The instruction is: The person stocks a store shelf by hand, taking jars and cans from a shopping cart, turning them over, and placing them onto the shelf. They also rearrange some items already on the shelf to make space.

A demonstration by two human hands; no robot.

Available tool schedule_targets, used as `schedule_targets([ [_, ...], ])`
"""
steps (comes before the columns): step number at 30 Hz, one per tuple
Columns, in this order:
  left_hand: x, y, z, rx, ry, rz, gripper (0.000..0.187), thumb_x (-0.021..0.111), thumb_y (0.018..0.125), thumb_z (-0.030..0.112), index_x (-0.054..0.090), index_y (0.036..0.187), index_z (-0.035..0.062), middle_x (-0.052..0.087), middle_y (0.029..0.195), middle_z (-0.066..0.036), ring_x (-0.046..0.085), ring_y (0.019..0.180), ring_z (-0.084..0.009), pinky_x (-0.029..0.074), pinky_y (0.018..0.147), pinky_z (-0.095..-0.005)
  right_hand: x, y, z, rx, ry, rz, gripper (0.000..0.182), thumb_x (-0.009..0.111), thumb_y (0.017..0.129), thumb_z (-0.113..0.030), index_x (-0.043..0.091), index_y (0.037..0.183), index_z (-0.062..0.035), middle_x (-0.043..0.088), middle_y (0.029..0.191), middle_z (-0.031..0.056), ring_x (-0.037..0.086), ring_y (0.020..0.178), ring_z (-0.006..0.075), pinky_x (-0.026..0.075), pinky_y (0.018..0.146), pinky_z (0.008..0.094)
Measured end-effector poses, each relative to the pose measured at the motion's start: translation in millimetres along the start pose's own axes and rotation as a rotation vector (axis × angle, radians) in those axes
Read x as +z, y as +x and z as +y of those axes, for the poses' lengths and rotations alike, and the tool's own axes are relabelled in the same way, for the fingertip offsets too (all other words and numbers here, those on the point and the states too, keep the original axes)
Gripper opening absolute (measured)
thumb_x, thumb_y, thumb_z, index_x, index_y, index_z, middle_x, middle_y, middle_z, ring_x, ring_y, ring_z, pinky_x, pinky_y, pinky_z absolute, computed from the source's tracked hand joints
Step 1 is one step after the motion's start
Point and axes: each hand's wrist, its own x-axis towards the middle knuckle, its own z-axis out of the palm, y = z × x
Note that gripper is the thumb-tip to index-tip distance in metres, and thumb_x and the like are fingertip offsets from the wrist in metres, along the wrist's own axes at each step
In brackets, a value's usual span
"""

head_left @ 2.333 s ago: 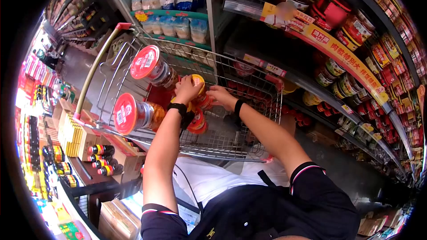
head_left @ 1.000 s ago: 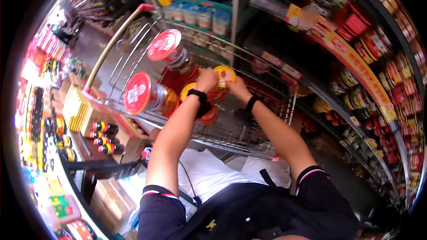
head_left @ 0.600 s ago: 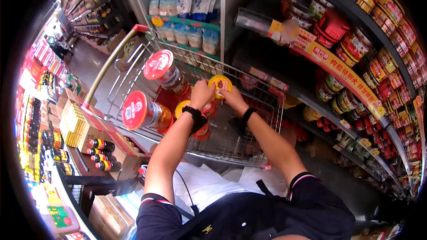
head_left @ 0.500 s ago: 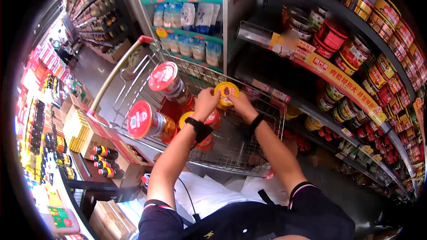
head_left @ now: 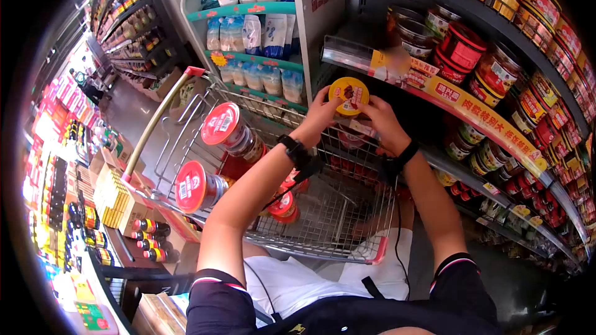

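Observation:
Both my hands grip a jar with a round yellow lid (head_left: 349,95), held over the far side of the shopping cart (head_left: 310,232) near the shelf. My left hand (head_left: 319,116) closes on the jar's left side, and my right hand (head_left: 380,123) on its right; the jar's body is mostly hidden below the lid. Inside the cart stand a tall red-lidded jar (head_left: 221,125) and another red-lidded jar (head_left: 192,187) nearer me. Smaller red-lidded jars (head_left: 282,205) sit partly behind my left forearm.
Shelves on the right hold red and yellow jars (head_left: 462,49) behind a price rail (head_left: 456,94). A rack of bagged goods (head_left: 257,34) stands beyond the cart. Dark bottles (head_left: 152,236) and yellow boxes (head_left: 115,208) are at the left.
Both hands have carried the yellow-lidded jar up and to the right, away from the cart's middle and toward the shelf. The view has shifted slightly.

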Motion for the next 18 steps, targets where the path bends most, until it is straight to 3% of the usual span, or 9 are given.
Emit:
schedule_targets([
  [1,3.7,18.2,-10.8,0.003,-0.057,-0.019,0.066,0.06,0.093,0.037,0.034,0.149,0.0163,0.057,0.116,-0.006,0.056,0.095,-0.0148,0.046,0.078,-0.0344,-9.6,8.3,5.7,-0.058,-0.016,-0.006,0.032,0.06,0.096,-0.023,0.057,0.121,-0.0028,0.064,0.112,0.0066,0.063,0.103,0.0161,0.049,0.089,0.0306],
  [4,5.6,69.8,-31.4,0.029,-0.089,-0.101,0.06,0.058,0.093,0.035,0.037,0.146,0.0157,0.057,0.116,-0.005,0.056,0.093,-0.0155,0.047,0.079,-0.0341,-34.8,23.2,12.1,0.07,0.029,0.041,0.041,0.059,0.097,-0.029,0.054,0.13,-0.0074,0.061,0.121,0.004,0.059,0.108,0.0163,0.048,0.094,0.0338],
  [6,10.1,100.2,-43.4,-0.002,-0.106,-0.139,0.055,0.056,0.094,0.037,0.042,0.142,0.0157,0.057,0.114,-0.005,0.056,0.092,-0.0163,0.047,0.082,-0.0353,-52.3,39.0,18.4,0.122,0.035,0.019,0.039,0.061,0.094,-0.027,0.054,0.128,-0.009,0.059,0.122,0.0035,0.056,0.113,0.0165,0.045,0.097,0.0367],
  [12,-5.6,214.8,-97.1,-0.087,-0.077,-0.122,0.042,0.049,0.099,0.029,0.048,0.136,0.0071,0.056,0.132,-0.01,0.054,0.118,-0.0247,0.041,0.104,-0.0384,-112.6,118.1,74.8,0.203,0.134,-0.078,0.041,0.063,0.091,-0.029,0.054,0.128,-0.0118,0.058,0.122,0.0024,0.054,0.114,0.0152,0.041,0.102,0.0343],
  [15,-17.3,215.0,-88.6,0.068,0.322,-0.202,0.045,0.049,0.098,0.029,0.047,0.137,0.0061,0.052,0.139,-0.015,0.051,0.126,-0.0294,0.038,0.11,-0.0397,-122.6,148.5,98.9,0.146,0.187,-0.112,0.041,0.061,0.093,-0.029,0.053,0.129,-0.0118,0.056,0.126,0.0027,0.053,0.116,0.015,0.043,0.102,0.0327],
  [16,-18.7,211.4,-82.9,0.167,0.548,-0.225,0.047,0.05,0.097,0.029,0.046,0.139,0.0066,0.05,0.142,-0.016,0.049,0.128,-0.0309,0.037,0.111,-0.0404,-130.2,164.2,110.7,0.124,0.04,-0.048,0.043,0.059,0.094,-0.03,0.052,0.132,-0.0103,0.053,0.132,0.0053,0.053,0.119,0.0163,0.044,0.101,0.0326],
  [18,-20.9,205.9,-72.7,0.394,1.028,-0.205,0.052,0.052,0.095,0.029,0.044,0.142,0.0079,0.044,0.146,-0.019,0.045,0.132,-0.0336,0.035,0.112,-0.0421,-153.2,193.7,147.8,-0.207,-0.352,-0.217,0.042,0.056,0.096,-0.026,0.049,0.134,-0.0091,0.052,0.135,0.0078,0.052,0.12,0.0174,0.045,0.101,0.0329],
])
